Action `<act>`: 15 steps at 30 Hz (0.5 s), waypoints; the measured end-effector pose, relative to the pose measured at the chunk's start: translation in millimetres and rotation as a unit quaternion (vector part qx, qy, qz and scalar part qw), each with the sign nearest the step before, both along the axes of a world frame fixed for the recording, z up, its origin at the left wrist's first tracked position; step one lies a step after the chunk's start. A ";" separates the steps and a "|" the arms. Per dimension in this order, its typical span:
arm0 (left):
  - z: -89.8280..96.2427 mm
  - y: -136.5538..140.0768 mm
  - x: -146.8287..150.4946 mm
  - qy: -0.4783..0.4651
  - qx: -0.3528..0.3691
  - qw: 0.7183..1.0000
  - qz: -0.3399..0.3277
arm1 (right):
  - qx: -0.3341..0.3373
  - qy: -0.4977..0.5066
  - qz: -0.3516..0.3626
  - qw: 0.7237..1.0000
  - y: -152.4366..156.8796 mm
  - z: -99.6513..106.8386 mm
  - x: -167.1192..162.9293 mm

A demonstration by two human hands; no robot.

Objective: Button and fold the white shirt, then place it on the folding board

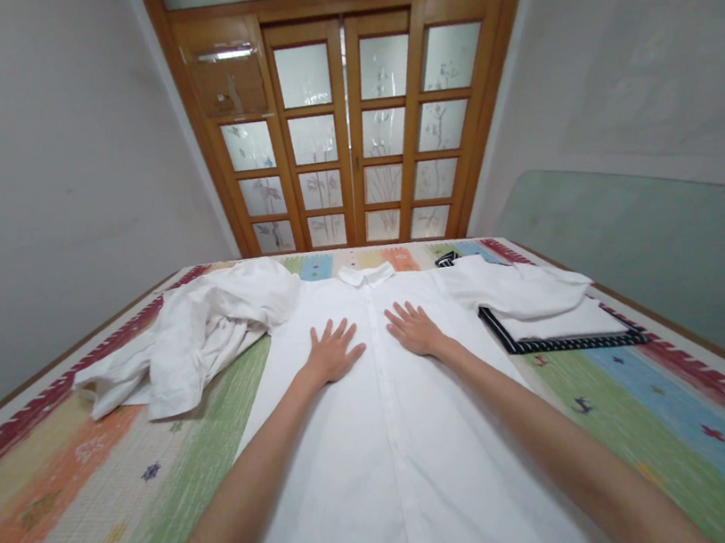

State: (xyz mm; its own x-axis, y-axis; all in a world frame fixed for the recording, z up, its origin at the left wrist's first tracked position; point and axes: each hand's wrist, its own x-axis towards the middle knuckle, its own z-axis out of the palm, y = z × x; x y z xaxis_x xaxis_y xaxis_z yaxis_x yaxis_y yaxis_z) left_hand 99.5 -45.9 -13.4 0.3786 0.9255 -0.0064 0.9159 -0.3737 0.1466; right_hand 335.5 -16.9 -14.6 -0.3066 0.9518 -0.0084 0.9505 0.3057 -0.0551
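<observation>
A white button-front shirt lies spread out face up, its collar at the far end. My left hand rests flat on the chest, left of the button line, fingers spread. On the other side of the buttons, my right hand also lies flat with its fingers apart. The shirt's right sleeve overlaps a folded garment with black, white-patterned edging. Its left sleeve area meets a crumpled white garment.
Under the clothes is a colourful striped cover on a table or bed. Walls rise at both sides, with a pale green board along the right. Wooden doors with glass panes stand beyond the far edge.
</observation>
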 end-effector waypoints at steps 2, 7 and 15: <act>2.8 5.3 8.7 -0.002 -0.008 1.000 0.013 | 0.010 0.003 0.055 0.998 -3.0 -4.2 3.5; 6.7 20.3 33.2 -0.012 -0.009 1.000 0.021 | 0.027 0.029 0.141 0.989 -11.7 -13.4 14.4; -5.0 22.1 32.3 -0.015 0.031 0.999 0.004 | -0.001 0.015 0.078 0.997 2.0 -14.3 24.7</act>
